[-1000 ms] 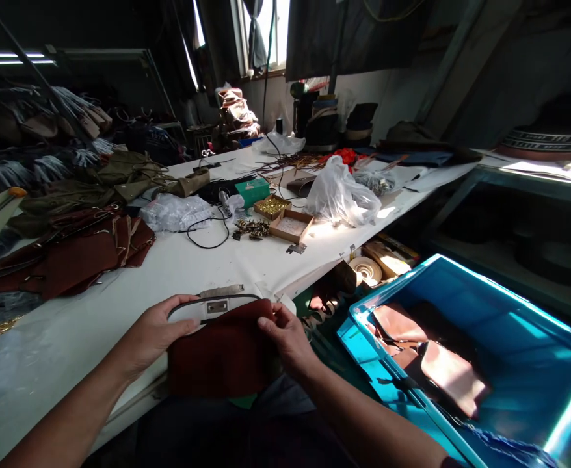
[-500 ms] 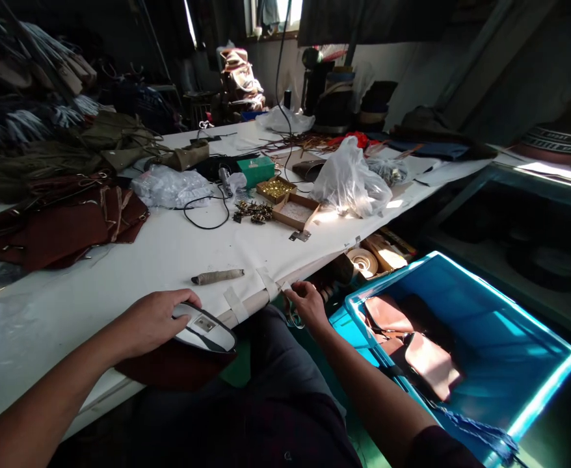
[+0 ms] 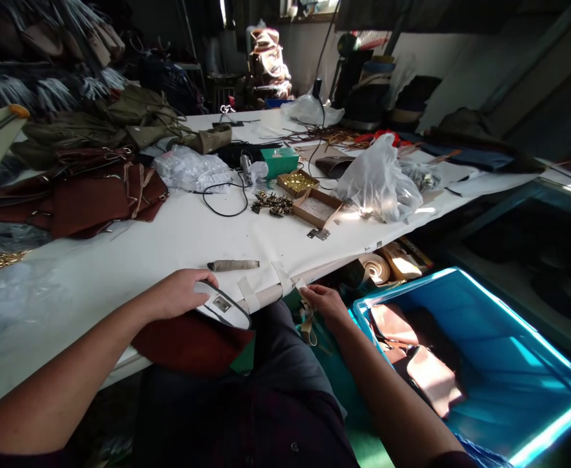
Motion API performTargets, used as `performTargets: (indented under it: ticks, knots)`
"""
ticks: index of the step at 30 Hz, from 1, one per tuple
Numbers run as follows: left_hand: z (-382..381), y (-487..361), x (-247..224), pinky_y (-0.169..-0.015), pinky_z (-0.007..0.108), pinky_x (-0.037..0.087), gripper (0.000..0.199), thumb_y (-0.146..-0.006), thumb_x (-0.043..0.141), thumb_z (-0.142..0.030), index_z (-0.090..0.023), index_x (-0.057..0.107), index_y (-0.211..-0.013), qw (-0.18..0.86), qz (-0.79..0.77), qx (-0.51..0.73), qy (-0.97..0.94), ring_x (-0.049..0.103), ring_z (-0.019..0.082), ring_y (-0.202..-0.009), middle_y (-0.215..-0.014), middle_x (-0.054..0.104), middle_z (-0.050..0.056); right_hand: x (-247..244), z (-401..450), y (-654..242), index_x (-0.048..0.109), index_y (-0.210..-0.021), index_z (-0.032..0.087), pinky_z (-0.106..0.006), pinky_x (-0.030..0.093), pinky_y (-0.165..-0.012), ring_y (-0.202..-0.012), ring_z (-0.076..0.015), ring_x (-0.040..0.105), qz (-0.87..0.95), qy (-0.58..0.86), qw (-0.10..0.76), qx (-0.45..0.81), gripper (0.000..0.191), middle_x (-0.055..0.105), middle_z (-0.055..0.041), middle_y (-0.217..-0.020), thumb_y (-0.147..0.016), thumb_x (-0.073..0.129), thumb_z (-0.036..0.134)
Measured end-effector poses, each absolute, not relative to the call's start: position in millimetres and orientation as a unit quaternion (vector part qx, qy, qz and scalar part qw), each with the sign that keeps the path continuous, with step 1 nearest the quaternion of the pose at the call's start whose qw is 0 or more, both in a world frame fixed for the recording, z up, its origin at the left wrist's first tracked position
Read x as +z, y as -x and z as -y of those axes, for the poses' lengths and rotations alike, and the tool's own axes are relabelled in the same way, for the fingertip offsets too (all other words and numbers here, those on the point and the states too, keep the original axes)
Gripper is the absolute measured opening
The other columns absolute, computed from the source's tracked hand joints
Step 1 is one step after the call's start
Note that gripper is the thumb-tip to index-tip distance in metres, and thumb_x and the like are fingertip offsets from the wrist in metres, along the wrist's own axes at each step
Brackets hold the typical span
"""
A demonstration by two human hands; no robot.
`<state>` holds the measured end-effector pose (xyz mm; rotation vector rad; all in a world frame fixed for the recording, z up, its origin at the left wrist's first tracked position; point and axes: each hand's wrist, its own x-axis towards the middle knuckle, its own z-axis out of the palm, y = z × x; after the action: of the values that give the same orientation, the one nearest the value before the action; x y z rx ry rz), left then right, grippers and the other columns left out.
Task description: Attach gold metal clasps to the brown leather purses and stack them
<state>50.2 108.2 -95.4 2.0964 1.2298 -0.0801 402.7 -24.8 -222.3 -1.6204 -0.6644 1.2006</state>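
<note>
My left hand (image 3: 185, 294) is closed on the edge of a dark red leather bag (image 3: 190, 344), whose pale oval side (image 3: 231, 310) with a small metal plate faces up at the table's front edge. Over that edge, my right hand (image 3: 323, 300) pinches the end of a pale tape strip (image 3: 301, 285). More tape strips (image 3: 249, 294) hang over the edge between my hands. A wrapped, dark-tipped stick (image 3: 234, 264) lies on the white table (image 3: 178, 240) just behind them.
A blue crate (image 3: 504, 344) with pinkish-brown leather pieces (image 3: 432, 377) stands to the right. Across the table are red leather bags (image 3: 90, 201), a cardboard tray (image 3: 317, 207), a box of gold fittings (image 3: 298, 182), a green box (image 3: 279, 162) and a plastic bag (image 3: 380, 182).
The view has turned left, so most things sit further right. My left hand still holds the bag, and my right hand remains at the tape strip by the table edge.
</note>
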Motion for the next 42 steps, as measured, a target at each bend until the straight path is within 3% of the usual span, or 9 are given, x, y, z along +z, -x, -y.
performTargets:
  ticks: [8, 11, 15, 22, 26, 31, 35, 38, 42]
  knots:
    - [-113, -37, -107, -0.067, 0.029, 0.046, 0.036, -0.07, 0.066, -0.033, -0.023, 0.076, -0.103, 0.382, -0.493, 0.036, -0.781, 0.064, 0.021, -0.073, -0.086, 0.075, -0.002, -172, 45, -358, 0.075, -0.081, 0.018, -0.027, 0.039, -0.059, -0.065, -0.0149, 0.052, 0.437, 0.702, 0.461, 0.32, 0.041, 0.062, -0.0007, -0.069, -0.085, 0.075, 0.058]
    - [-108, -29, -109, -0.066, 0.029, 0.044, 0.034, -0.072, 0.067, -0.033, -0.024, 0.076, -0.103, 0.383, -0.512, 0.058, -0.767, 0.062, 0.02, -0.07, -0.082, 0.073, -0.003, -159, 38, -305, 0.074, -0.084, 0.02, -0.025, 0.039, -0.059, -0.065, -0.014, 0.051, 0.5, 0.637, 0.455, 0.371, 0.039, 0.062, 0.0009, -0.07, -0.091, 0.072, 0.058]
    - [-88, -15, -106, -0.066, 0.029, 0.042, 0.031, -0.075, 0.068, -0.035, -0.024, 0.076, -0.102, 0.36, -0.551, 0.104, -0.746, 0.059, 0.019, -0.068, -0.076, 0.069, -0.004, -156, 6, -246, 0.073, -0.081, 0.021, -0.024, 0.036, -0.056, -0.062, -0.0128, 0.051, 0.556, 0.598, 0.367, 0.446, 0.032, 0.06, 0.0034, -0.066, -0.09, 0.073, 0.052]
    - [-63, 25, -108, -0.071, 0.03, 0.044, 0.032, -0.074, 0.071, -0.04, -0.022, 0.074, -0.1, 0.391, -0.59, 0.127, -0.695, 0.063, 0.021, -0.077, -0.082, 0.072, -0.003, -155, -17, -209, 0.076, -0.082, 0.023, -0.026, 0.036, -0.063, -0.07, -0.0153, 0.058, 0.623, 0.597, 0.286, 0.417, 0.027, 0.068, 0.0023, -0.072, -0.09, 0.073, 0.049]
    - [-67, 37, -110, -0.082, 0.033, 0.051, 0.037, -0.074, 0.073, -0.039, -0.021, 0.073, -0.106, 0.424, -0.568, 0.104, -0.698, 0.071, 0.026, -0.093, -0.102, 0.078, 0.002, -154, -16, -197, 0.079, -0.087, 0.027, -0.027, 0.037, -0.067, -0.075, -0.0174, 0.063, 0.641, 0.614, 0.261, 0.379, 0.023, 0.074, 0.0015, -0.078, -0.091, 0.073, 0.049]
    - [-76, 31, -106, -0.109, 0.038, 0.05, 0.064, -0.071, 0.08, -0.042, -0.021, 0.072, -0.13, 0.427, -0.508, 0.038, -0.747, 0.067, 0.032, -0.127, -0.137, 0.074, 0.009, -154, -15, -191, 0.081, -0.091, 0.028, -0.029, 0.036, -0.066, -0.074, -0.0189, 0.065, 0.651, 0.64, 0.23, 0.337, 0.023, 0.077, -0.0004, -0.081, -0.092, 0.074, 0.05]
    - [-80, 14, -98, -0.09, 0.035, 0.052, 0.049, -0.075, 0.077, -0.049, -0.029, 0.079, -0.119, 0.291, -0.503, -0.052, -0.812, 0.073, 0.031, -0.107, -0.12, 0.081, 0.005, -154, -15, -187, 0.081, -0.093, 0.028, -0.029, 0.034, -0.065, -0.074, -0.0193, 0.065, 0.653, 0.651, 0.22, 0.318, 0.027, 0.077, -0.0014, -0.081, -0.092, 0.072, 0.053]
    - [-81, 1, -94, -0.074, 0.033, 0.045, 0.036, -0.079, 0.074, -0.052, -0.033, 0.081, -0.109, 0.193, -0.503, -0.104, -0.836, 0.074, 0.03, -0.093, -0.103, 0.083, 0.004, -154, -15, -185, 0.081, -0.093, 0.028, -0.03, 0.032, -0.065, -0.076, -0.0208, 0.065, 0.659, 0.656, 0.208, 0.304, 0.027, 0.078, -0.0023, -0.083, -0.093, 0.07, 0.052]
    - [-81, -5, -93, -0.071, 0.034, 0.041, 0.032, -0.083, 0.071, -0.053, -0.034, 0.081, -0.107, 0.17, -0.497, -0.11, -0.844, 0.073, 0.03, -0.093, -0.101, 0.083, 0.004, -150, -15, -189, 0.081, -0.097, 0.028, -0.03, 0.032, -0.065, -0.08, -0.0223, 0.067, 0.67, 0.648, 0.194, 0.306, 0.026, 0.079, -0.0031, -0.087, -0.095, 0.067, 0.05]
